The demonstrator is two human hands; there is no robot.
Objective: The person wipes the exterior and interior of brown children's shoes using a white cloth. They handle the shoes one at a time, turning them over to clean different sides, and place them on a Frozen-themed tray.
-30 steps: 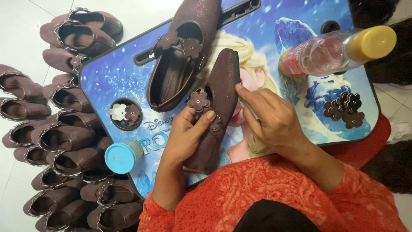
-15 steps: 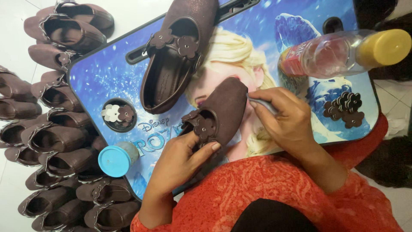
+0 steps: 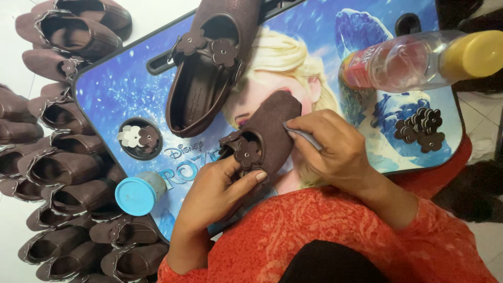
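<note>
So we're holding the small brown shoe [image 3: 270, 133] up off the counter [image 3: 112, 99], toe pointing away from us, right in the middle between both hands, just below the bigger finished-looking shoe [image 3: 209, 68] lying on the printed lap counter. We're cradling it from underneath with the left hand [image 3: 217, 196], thumb pressing across the vamp right next to the little brown flower trim [image 3: 246, 152], other fingers curled under the sole where we can't really see them. The right hand [image 3: 335, 152] is coming in from the side, fingers bunched together and pinching a thin grey tool [image 3: 304, 136] whose tip is touching the shoe's upper edge. Honestly, the trick here, we think, is keeping that left thumb firm so the shoe isn't rocking, and working the tool tip in short light strokes so it isn't scuffing the suede-looking surface or knocking the flowers loose. Wrists are both bent inward, elbows tucked near the orange top. Around us: a blue-lidded jar [image 3: 136, 194] and a small dish of flowers [image 3: 139, 137] on the left, a clear bottle with a yellow cap [image 3: 419, 60] and a heap of spare flowers [image 3: 419, 128] on the right, and rows of brown shoes [image 3: 57, 167] on the floor.
</note>
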